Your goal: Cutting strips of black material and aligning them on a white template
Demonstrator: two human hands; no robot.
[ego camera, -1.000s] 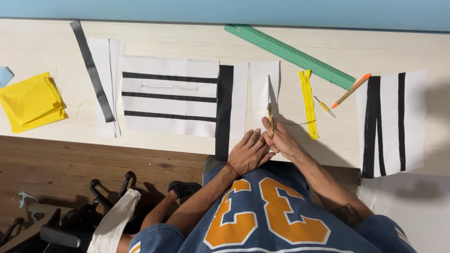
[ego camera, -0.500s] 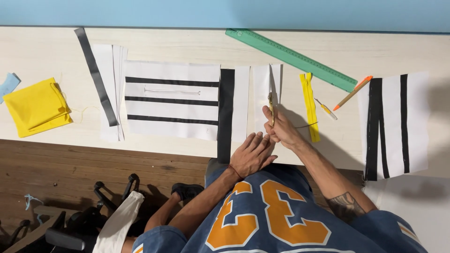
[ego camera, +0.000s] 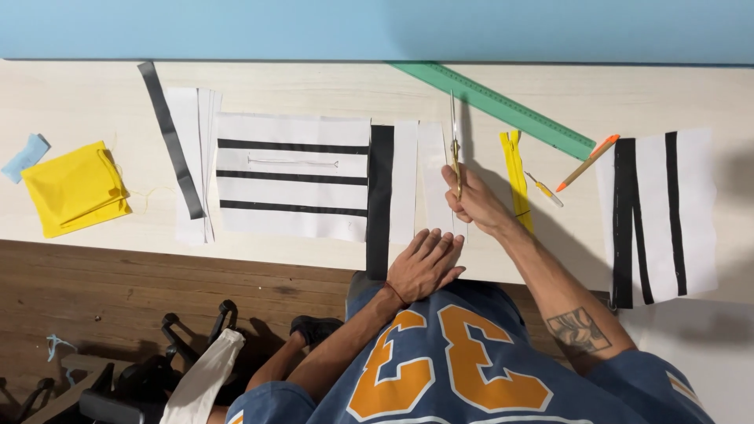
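Observation:
My right hand (ego camera: 474, 202) grips gold-handled scissors (ego camera: 454, 141) whose blades point away from me along a narrow white fabric strip (ego camera: 433, 169). My left hand (ego camera: 425, 265) lies flat, fingers spread, on the near end of that strip at the table's front edge. Left of the strip sit a black band (ego camera: 381, 196) and a white panel with three black stripes (ego camera: 292, 174).
A green ruler (ego camera: 503, 106) lies diagonally at the back. A yellow zipper (ego camera: 516, 177), an orange pencil (ego camera: 587, 162) and a small marker (ego camera: 544, 189) lie right of my hand. A black-striped white panel (ego camera: 658, 212) is far right; folded yellow fabric (ego camera: 75, 188) far left.
My right hand has pushed the scissors farther up the white strip. My left hand has flattened and spread on the strip's near end.

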